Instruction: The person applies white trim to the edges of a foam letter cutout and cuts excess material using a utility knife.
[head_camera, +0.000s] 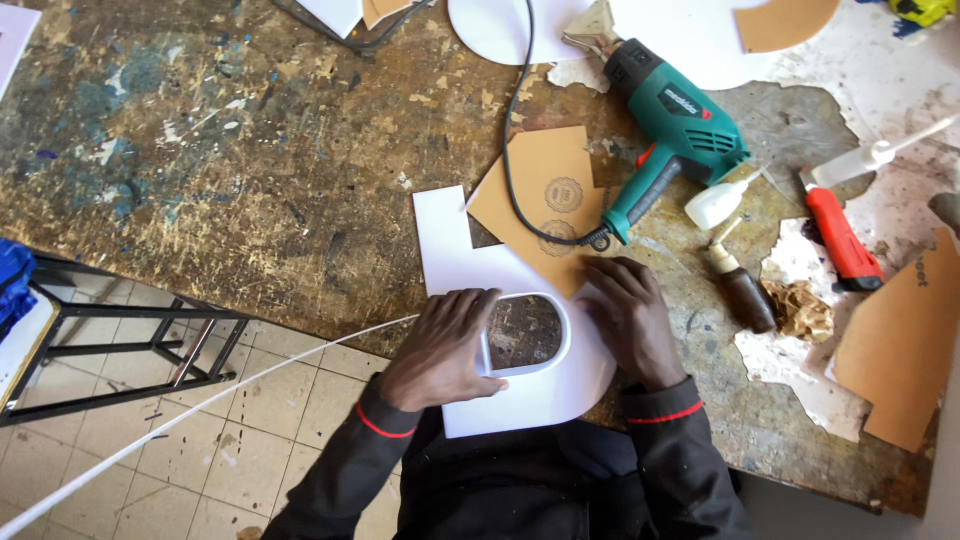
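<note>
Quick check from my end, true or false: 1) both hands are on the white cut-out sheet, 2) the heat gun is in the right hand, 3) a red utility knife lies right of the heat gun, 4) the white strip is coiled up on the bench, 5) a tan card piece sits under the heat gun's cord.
1) True: the left hand and right hand both rest flat on the white cut-out sheet.
2) False: the heat gun lies on the workbench, unheld.
3) True: the red utility knife lies to its right.
4) False: the white strip runs straight off the bench edge, over the tiled floor.
5) True: the cord crosses the tan card piece.
</note>
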